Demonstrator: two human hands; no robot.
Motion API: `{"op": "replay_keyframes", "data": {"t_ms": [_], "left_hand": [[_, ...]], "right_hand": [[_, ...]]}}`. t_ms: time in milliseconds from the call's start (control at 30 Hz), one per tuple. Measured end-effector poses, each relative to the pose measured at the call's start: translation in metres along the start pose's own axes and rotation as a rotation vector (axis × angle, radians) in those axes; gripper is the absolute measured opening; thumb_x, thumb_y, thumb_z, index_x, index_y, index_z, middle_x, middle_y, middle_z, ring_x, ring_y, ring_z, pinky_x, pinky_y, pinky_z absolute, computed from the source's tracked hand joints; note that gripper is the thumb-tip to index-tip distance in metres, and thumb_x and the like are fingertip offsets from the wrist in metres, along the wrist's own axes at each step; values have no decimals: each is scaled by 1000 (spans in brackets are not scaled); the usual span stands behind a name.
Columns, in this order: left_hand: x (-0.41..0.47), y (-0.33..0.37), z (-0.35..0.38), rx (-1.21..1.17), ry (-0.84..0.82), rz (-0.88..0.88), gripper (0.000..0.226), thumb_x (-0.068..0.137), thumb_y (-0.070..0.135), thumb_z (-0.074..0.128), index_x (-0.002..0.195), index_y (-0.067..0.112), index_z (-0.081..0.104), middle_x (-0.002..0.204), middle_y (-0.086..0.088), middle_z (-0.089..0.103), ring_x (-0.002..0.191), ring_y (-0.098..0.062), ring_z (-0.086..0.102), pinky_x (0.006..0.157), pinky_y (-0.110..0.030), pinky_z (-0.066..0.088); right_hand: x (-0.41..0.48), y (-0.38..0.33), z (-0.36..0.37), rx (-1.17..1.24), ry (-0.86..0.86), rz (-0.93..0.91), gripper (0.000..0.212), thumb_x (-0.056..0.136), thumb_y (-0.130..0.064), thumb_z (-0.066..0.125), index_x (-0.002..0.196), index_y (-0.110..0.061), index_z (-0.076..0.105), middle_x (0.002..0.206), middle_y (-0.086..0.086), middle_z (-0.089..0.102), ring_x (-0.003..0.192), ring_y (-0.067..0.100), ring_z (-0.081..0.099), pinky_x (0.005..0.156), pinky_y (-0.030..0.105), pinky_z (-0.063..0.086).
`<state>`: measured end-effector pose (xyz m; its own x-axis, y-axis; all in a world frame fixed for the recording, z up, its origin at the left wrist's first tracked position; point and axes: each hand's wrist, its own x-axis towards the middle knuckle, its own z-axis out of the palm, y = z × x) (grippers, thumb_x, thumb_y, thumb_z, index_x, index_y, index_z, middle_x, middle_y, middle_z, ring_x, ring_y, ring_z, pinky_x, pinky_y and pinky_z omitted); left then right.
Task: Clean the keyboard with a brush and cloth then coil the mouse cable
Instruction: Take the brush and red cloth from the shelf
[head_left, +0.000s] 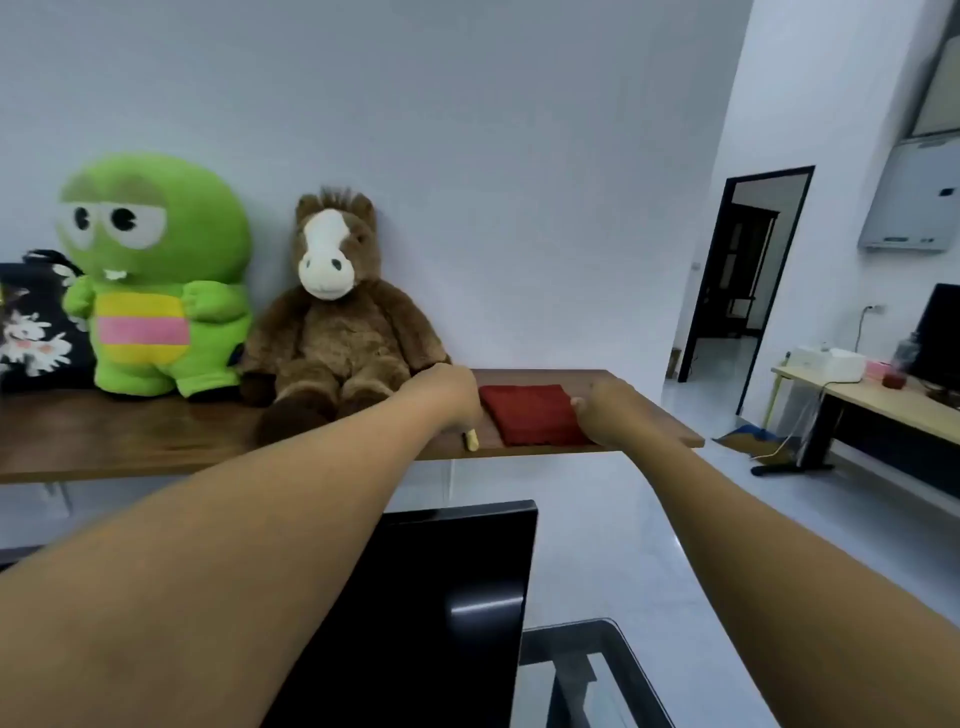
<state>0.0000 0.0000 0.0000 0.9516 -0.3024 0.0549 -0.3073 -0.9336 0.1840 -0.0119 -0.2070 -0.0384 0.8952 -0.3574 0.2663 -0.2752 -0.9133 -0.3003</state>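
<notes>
On the wooden shelf (156, 436) the folded red cloth (524, 415), likely soft and light, lies between the hands, the right hand (610, 410) pinching its 3 o'clock edge, the left hand (452, 395) at 9 o'clock curled round a stiff-looking, pale-handled brush (471, 440).

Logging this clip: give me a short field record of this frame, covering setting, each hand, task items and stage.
setting: long brown wooden shelf against a pale wall
left hand: over a pale yellow handle end, perhaps the brush; grip hidden
right hand: thumb at the right edge of the folded dark red cloth; grip unclear
also on shelf: green plush toy, brown plush horse, black floral bag
foreground: black monitor
keyboard, mouse: not in view
stage: fetching tools; cleaning not begun
</notes>
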Motion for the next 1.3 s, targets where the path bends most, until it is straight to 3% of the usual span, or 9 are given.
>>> {"op": "replay_keyframes", "data": {"t_ms": [100,200,400,467,567,733,967,1067,1300], "left_hand": [[29,6,12,-106,-145,-85,24,92,26,61,102,5,66,91,-10,65,69,-21,56,79,-33,53],[39,19,16,31,-366,-183,37,101,30,46,122,3,61,77,-8,54,62,-17,50,62,-27,48],[56,19,26,-35,-140,-62,12,83,13,70,92,7,65,105,-13,66,81,-22,56,55,-26,44],[57,20,28,-69,-120,-67,18,82,10,69,71,11,55,94,-11,64,77,-22,57,55,-27,46],[52,30,22,-53,-157,-135,14,89,2,54,76,5,56,68,-11,62,57,-23,58,58,-27,52],[13,44,-9,-181,35,35,23,88,6,52,68,8,62,31,2,52,31,-10,53,36,-15,44],[-112,93,6,-588,-39,243,23,88,11,52,69,2,63,47,-5,65,46,-17,64,56,-27,59],[-171,100,54,-540,-93,308,24,87,16,53,64,10,60,49,-3,63,51,-17,67,51,-23,54],[-277,42,225,-457,-453,61,12,83,3,54,90,3,64,80,-12,66,66,-28,66,55,-34,57]], "right_hand": [[17,4,17,-32,-7,32,43,101,-39,40,117,-3,59,126,19,59,115,33,55,84,36,44],[28,1,30,-62,-39,66,50,101,-44,36,123,-4,57,134,20,53,123,34,49,100,43,44],[38,-4,46,-72,12,136,37,100,-37,45,116,-9,61,128,12,60,119,31,54,97,38,39],[37,-8,47,-52,36,121,29,99,-28,47,114,-9,62,125,12,61,117,31,55,95,37,40],[35,-11,38,138,57,128,34,100,-25,42,124,-5,56,131,18,55,120,36,53,91,38,42],[8,0,-13,439,174,123,38,101,-25,45,133,-4,50,137,20,53,127,35,49,102,34,39],[-118,47,-47,373,324,141,30,100,-25,45,123,-7,52,112,16,57,108,38,56,88,49,51],[-180,66,-29,338,280,187,28,101,-24,46,121,-6,52,101,11,54,97,36,58,69,36,49],[-336,100,71,285,-15,316,23,100,-24,50,113,-6,56,102,19,66,80,27,55,68,29,37]]}}
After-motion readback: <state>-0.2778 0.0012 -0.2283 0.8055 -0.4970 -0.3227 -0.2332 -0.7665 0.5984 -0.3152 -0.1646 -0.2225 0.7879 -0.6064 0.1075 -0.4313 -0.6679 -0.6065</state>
